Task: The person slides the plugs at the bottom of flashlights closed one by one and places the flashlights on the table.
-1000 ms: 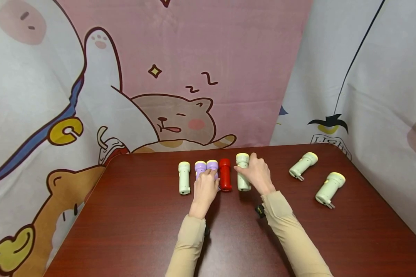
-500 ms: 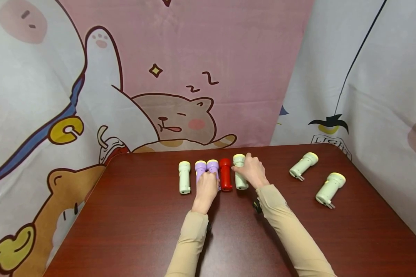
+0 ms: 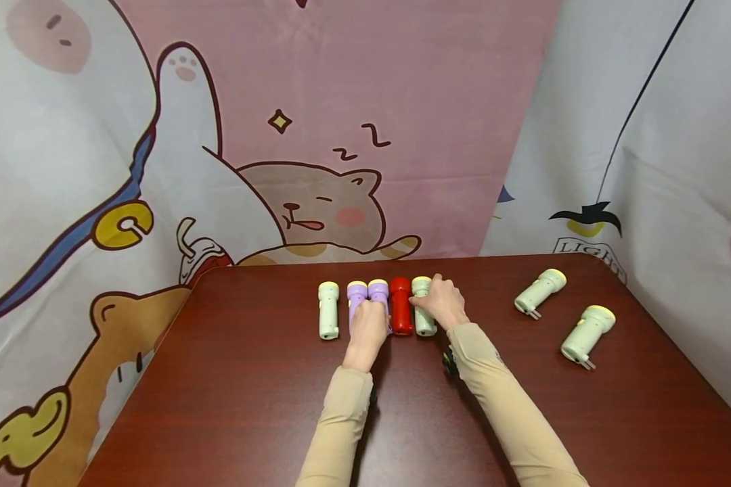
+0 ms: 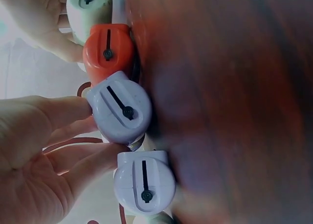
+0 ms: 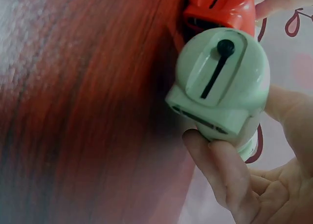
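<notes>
A cloth backdrop (image 3: pixel 445 128) printed with cartoon animals, one of them asleep, fills the space behind a dark red-brown table (image 3: pixel 237 406). Two arms in beige sleeves (image 3: pixel 339 426) reach over the table. The left hand (image 3: pixel 368 331) has its thumb and fingers clamped on a purple flashlight (image 3: pixel 378 289); the right hand (image 3: pixel 443 302) has its thumb and fingers clamped on a pale green flashlight (image 3: pixel 425 325). Both lie in a row of five near the table's far edge, heads pointing away from the person. Left to right, the row runs: a green end flashlight (image 3: pixel 328 311), a second purple flashlight (image 3: pixel 356 292), the held purple one, a red flashlight (image 3: pixel 401 308), and the held green one just beside it. Well apart, to the right, a farther green flashlight (image 3: pixel 539 291) and a nearer green flashlight (image 3: pixel 587 333) lie slanted, metal prongs (image 3: pixel 588 365) sticking out.
</notes>
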Demonstrator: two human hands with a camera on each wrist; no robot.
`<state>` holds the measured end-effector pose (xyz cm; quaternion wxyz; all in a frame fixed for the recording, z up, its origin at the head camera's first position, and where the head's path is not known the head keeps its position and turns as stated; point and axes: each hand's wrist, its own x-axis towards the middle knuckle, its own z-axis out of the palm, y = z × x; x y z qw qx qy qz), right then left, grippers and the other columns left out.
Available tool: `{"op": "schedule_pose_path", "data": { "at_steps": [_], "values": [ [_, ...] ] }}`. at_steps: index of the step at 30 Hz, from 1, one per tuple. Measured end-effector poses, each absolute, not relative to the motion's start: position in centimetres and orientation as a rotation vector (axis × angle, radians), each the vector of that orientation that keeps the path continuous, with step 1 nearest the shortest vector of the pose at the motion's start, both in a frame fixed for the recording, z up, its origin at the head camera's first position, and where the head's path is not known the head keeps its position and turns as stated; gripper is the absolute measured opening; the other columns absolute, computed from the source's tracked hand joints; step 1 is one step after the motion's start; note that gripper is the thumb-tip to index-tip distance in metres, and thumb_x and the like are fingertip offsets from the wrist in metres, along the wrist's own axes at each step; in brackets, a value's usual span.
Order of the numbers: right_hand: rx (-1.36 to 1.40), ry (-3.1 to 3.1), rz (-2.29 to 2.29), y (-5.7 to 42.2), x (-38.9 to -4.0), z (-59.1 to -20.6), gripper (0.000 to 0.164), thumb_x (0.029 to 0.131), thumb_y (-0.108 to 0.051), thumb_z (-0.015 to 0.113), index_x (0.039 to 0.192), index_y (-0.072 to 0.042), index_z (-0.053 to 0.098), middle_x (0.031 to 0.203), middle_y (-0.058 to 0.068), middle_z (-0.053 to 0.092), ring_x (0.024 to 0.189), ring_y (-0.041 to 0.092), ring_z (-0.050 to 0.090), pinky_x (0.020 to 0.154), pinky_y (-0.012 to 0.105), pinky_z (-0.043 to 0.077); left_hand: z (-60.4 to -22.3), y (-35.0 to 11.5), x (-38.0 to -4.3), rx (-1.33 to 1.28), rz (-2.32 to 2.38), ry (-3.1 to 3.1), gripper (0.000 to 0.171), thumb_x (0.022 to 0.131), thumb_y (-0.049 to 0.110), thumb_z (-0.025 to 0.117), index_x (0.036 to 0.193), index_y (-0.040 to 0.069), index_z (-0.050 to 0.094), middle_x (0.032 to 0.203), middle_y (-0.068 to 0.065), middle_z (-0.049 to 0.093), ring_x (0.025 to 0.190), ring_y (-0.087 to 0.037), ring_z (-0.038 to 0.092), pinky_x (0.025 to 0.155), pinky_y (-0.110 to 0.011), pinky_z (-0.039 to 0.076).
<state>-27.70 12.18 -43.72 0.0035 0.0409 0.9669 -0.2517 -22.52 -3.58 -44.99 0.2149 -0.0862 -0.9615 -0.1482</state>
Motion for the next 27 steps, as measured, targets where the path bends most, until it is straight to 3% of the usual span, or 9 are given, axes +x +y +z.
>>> {"op": "schedule_pose_path", "data": {
  "at_steps": [10,27],
  "values": [
    [0.173,3.012,-0.765,12.3,-28.01,-44.21,0.065,0.075,-0.043,0.075,0.112,0.005,0.049,0.101,0.025,0.064,0.091,0.04,0.064,0.077,0.05,0.052,-44.8,-3.23,-22.36,-0.211,-0.443,-2.715,0.013,0.078,0.01,0.074,0.072,-0.001,0.069,0.073,-0.017,0.067,0.069,-0.031,0.067,0.06,-0.038,0.054],
    [0.195,2.971,-0.729,12.19,-27.76,-43.48,0.073,0.079,-0.046,0.07,0.12,0.009,0.046,0.108,0.028,0.061,0.096,0.042,0.063,0.08,0.051,0.053,-44.81,-3.24,-22.33,-0.23,-0.428,-2.677,0.013,0.076,0.008,0.074,0.069,0.0,0.067,0.069,-0.017,0.066,0.065,-0.032,0.065,0.057,-0.038,0.053]
  ]
}}
